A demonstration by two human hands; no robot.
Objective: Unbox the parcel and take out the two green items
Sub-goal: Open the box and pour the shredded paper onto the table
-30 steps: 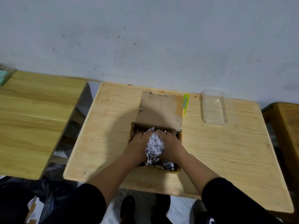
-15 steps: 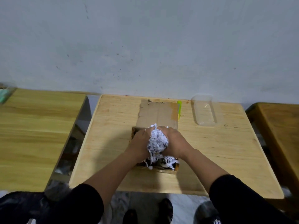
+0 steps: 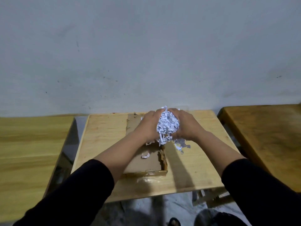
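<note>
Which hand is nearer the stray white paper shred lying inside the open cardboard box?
Left. The left hand grips the white shredded-paper clump almost straight beyond the stray shred in the cardboard box; the right hand, gripping the clump's other side, sits further right.

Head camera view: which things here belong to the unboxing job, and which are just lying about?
Part of the job:
- cardboard box, open on the middle table
- shredded paper, lifted clear between left hand and right hand
- stray shred inside the box

Just lying about:
- left table
- right table
</note>
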